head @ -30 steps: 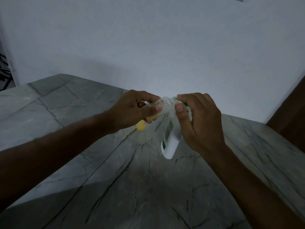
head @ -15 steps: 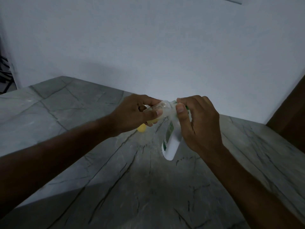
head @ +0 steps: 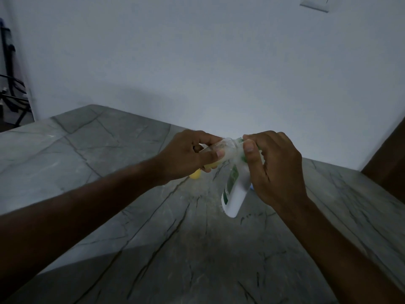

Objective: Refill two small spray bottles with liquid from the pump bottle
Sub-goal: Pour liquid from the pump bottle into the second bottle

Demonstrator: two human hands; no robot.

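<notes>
One white plastic pump bottle (head: 235, 194) with a green label is held above the counter, tilted, its base pointing down and toward the near side. The label print is too blurred to read. The right hand (head: 276, 170) grips the bottle's upper part, fingers curled round it and the thumb laid along its neck.

One small clear plastic spray bottle (head: 221, 150) is held level with the top of the pump bottle, its open end meeting the pump bottle's green top. Yellow liquid shows in its lower end. The left hand (head: 188, 156) grips it, with the thumb across its side and the fingers wrapped behind. Both bottles are clear of the counter surface.

One small yellow rounded object (head: 195, 174) shows just below the left hand, largely hidden by it; what it is cannot be told. A small blue patch (head: 252, 188) shows just right of the pump bottle, behind the right hand.

The grey stone-patterned counter (head: 153, 249) with dark veins meets a plain white wall (head: 197, 62) at its far edge. Its left edge ends near a dark metal frame (head: 11, 84) at far left. Open surface lies near, left and right of the hands. One white wall plate (head: 315, 3) sits at upper right.
</notes>
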